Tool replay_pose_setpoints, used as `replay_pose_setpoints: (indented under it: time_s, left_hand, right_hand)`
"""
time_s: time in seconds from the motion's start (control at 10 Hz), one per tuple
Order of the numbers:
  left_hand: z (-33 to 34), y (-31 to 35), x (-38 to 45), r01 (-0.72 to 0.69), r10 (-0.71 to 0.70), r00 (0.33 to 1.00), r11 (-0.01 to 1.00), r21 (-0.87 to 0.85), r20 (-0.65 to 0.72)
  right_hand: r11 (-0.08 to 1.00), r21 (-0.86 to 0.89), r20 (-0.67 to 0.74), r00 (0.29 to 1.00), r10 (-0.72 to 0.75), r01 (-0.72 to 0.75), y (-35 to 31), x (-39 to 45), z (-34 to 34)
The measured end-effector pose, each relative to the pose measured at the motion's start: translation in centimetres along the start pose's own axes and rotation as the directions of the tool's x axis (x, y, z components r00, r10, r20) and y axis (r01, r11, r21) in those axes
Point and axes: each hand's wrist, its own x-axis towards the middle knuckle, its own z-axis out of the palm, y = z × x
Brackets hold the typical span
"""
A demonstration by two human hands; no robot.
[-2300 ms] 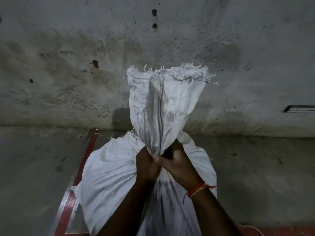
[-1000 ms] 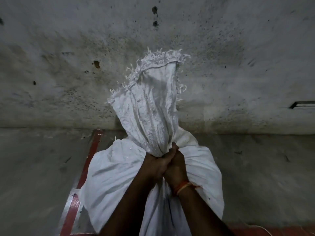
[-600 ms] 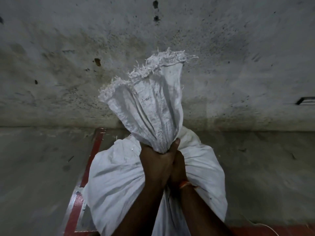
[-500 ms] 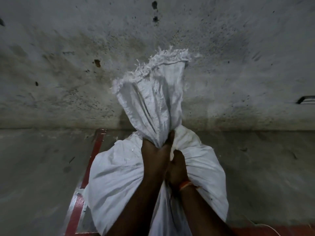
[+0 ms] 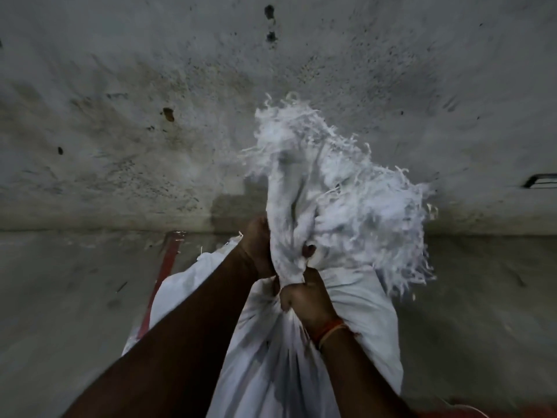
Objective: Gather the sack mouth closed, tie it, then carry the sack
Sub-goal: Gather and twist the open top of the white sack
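Observation:
A full white woven sack (image 5: 355, 321) stands on the floor in front of me. Its gathered mouth (image 5: 331, 182) rises above my hands as a bunch with a frayed edge, now tipped over to the right and blurred. My right hand (image 5: 304, 300), with an orange thread on the wrist, grips the neck of the sack low down. My left hand (image 5: 259, 242) grips the bunched cloth just above it on the left side, and one fingertip shows through the folds.
A stained concrete wall (image 5: 150, 131) stands close behind the sack. The floor (image 5: 60, 297) is grey concrete. A red metal bar (image 5: 162, 273) runs along the floor at the sack's left. A dark slot (image 5: 539, 180) sits in the wall at right.
The bunched mouth has swung from upright to leaning right. My left hand has climbed higher up the bunch, while my right hand stays on the neck.

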Motion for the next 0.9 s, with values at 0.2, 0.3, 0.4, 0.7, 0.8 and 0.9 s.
replay_pose_setpoints:
  time_s: [0.2, 0.3, 0.4, 0.7, 0.8, 0.9]
  left_hand:
    - [-0.8, -1.7, -2.3, -0.398, 0.510, 0.784, 0.851, 0.343, -0.354]
    - [-1.0, -4.4, -7.0, -0.457, 0.612, 0.712, 0.776, 0.434, -0.343]
    - [0.5, -5.5, -8.0, -0.344, 0.562, 0.810, 0.688, 0.639, -0.169]
    - [2.5, 0.4, 0.0, -0.277, 0.390, 0.911, 0.816, 0.507, -0.130]
    - [-0.8, -0.4, 0.9, -0.158, 0.168, 0.985, 0.969, 0.188, -0.038]
    - [-5.0, -3.3, 4.7, -0.106, 0.108, 0.993, 0.993, 0.046, -0.050]
  right_hand:
    - [1.000, -0.023, -0.125, 0.992, -0.014, 0.011, 0.1, -0.4, 0.7]
    - [0.998, -0.063, -0.127, 0.991, -0.032, 0.024, 0.4, -0.4, 0.8]
    - [0.985, -0.170, -0.038, 0.999, -0.029, 0.022, 0.3, -0.6, 1.3]
    - [0.963, -0.269, -0.071, 0.997, -0.017, -0.003, -0.3, -0.3, 0.2]
    - [0.986, -0.165, -0.095, 0.995, -0.010, -0.006, 0.2, 0.2, 0.7]
    - [0.987, -0.161, -0.049, 0.999, -0.002, -0.006, -0.2, -0.7, 0.5]
